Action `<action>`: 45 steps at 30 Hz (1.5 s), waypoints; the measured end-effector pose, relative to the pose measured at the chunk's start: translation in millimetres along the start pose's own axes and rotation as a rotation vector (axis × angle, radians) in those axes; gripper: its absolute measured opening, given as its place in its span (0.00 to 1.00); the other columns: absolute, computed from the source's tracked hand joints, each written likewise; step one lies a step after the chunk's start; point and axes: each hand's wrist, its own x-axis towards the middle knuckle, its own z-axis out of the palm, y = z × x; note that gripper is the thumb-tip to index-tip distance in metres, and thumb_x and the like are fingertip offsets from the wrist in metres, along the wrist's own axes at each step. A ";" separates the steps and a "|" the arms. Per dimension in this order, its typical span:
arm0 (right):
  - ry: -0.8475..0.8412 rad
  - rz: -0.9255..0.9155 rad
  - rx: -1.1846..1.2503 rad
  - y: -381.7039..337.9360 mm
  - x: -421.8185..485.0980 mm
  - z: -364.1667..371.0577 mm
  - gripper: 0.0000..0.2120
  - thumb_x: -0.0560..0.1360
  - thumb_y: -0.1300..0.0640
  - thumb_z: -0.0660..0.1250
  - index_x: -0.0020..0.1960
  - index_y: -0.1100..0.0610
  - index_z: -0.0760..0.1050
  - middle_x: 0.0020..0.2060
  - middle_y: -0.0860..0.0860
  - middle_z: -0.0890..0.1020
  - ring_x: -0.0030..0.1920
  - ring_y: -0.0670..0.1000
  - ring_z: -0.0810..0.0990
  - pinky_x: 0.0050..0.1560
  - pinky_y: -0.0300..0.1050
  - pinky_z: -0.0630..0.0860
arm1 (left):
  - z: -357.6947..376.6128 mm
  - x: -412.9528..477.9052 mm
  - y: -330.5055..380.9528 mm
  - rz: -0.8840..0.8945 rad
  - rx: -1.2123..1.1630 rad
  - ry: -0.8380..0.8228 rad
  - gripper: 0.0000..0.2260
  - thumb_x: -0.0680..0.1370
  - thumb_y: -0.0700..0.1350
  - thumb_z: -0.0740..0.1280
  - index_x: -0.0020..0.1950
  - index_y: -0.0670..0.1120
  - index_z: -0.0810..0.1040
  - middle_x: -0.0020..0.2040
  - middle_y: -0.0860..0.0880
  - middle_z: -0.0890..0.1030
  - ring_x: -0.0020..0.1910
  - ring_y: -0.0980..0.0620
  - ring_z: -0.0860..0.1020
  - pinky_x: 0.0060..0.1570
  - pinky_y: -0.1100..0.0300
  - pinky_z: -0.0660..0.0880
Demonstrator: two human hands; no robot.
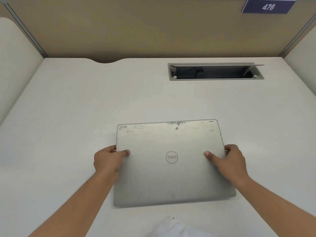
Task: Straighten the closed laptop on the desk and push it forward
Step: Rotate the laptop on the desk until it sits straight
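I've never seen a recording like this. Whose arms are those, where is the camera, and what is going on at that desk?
There is no machine here: the arms belong to a person, filmed by one wide-angle camera worn on their head, looking forward and down. That is why the arms reach in from the bottom of the picture.

On the pale desk lies a closed silver laptop, its lid scuffed along the far edge. It sits slightly crooked. The left hand grips its left side and the right hand its right side, thumbs on the lid, the other fingers mostly hidden past the edges.

Further back, an open cable hatch is set into the desk, and a sign reading 476 hangs on the partition. Something white and blurred shows at the bottom edge; I cannot tell what.
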 end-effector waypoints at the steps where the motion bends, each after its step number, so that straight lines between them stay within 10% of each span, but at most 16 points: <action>1: 0.007 0.003 0.000 1.7 -1.0 0.4 0.32 0.60 0.40 0.79 0.54 0.55 0.70 0.49 0.51 0.77 0.48 0.54 0.78 0.44 0.48 0.74 | 0.9 0.5 -0.7 0.000 -0.001 -0.002 0.15 0.63 0.36 0.79 0.37 0.52 0.78 0.40 0.53 0.82 0.39 0.52 0.80 0.48 0.53 0.78; 20: -0.005 -0.031 -0.243 10.5 -6.0 2.7 0.31 0.62 0.31 0.71 0.49 0.56 0.70 0.42 0.49 0.77 0.43 0.54 0.78 0.41 0.51 0.77 | 9.7 8.1 -16.6 0.238 0.375 0.013 0.12 0.69 0.43 0.75 0.53 0.47 0.82 0.37 0.55 0.79 0.42 0.46 0.78 0.42 0.56 0.75; 26: 0.055 -0.147 -0.372 17.9 -18.8 8.9 0.33 0.70 0.33 0.64 0.58 0.60 0.71 0.50 0.55 0.75 0.51 0.58 0.75 0.49 0.52 0.74 | 8.8 -6.4 -54.7 0.585 0.760 0.172 0.27 0.77 0.57 0.64 0.70 0.44 0.72 0.61 0.45 0.76 0.57 0.42 0.75 0.54 0.49 0.73; 45: 0.136 -0.203 -0.447 22.9 -25.8 15.1 0.34 0.72 0.34 0.60 0.62 0.62 0.70 0.50 0.57 0.75 0.50 0.60 0.75 0.47 0.54 0.75 | 3.6 -13.8 -67.4 0.584 0.818 0.223 0.25 0.76 0.63 0.60 0.60 0.43 0.76 0.54 0.46 0.76 0.53 0.45 0.76 0.41 0.53 0.74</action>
